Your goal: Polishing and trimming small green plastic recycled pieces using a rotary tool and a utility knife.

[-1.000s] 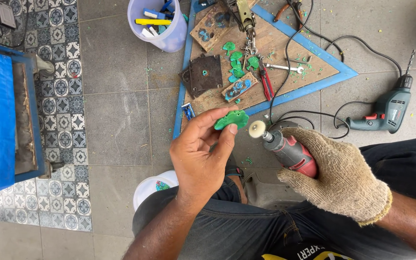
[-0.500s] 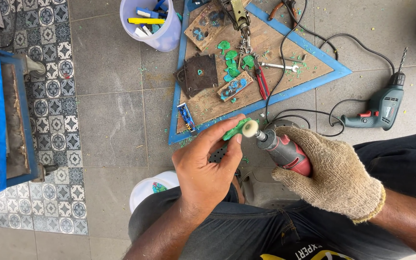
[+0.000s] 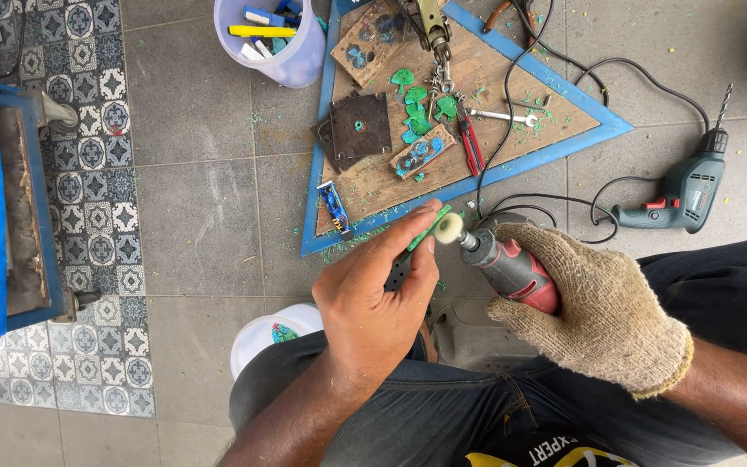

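Head view, looking down over our lap: we sit above a grey tiled floor [image 3: 192, 216]. Our bare left hand [image 3: 373, 298] pinches a small flat green piece [image 3: 430, 228] between thumb and fingertips, holding it edge-on just above our knees. Our right hand [image 3: 603, 307], in a coarse beige knit glove, is wrapped tight around the red and grey body of a rotary tool [image 3: 507, 264]. Its round white buffing wheel [image 3: 449, 228] touches the green piece at the upper end.

Beyond our hands a triangular wooden board [image 3: 512, 147] with a blue rim lies on the floor. On it we see more green cut-outs [image 3: 417, 104], a dark square metal plate [image 3: 358, 128], red-handled pliers [image 3: 470, 145], a small spanner [image 3: 501, 116] and green dust. A blue utility knife [image 3: 334, 207] rests near the board's left edge. A translucent plastic bucket [image 3: 274, 39] with a yellow-handled tool inside stands near the board's top corner. To the right, a green electric drill [image 3: 685, 190] lies on the tiles, its black cable looping back toward the board. At far left we see a blue metal frame [image 3: 41, 173] over patterned tiles [image 3: 101, 130].
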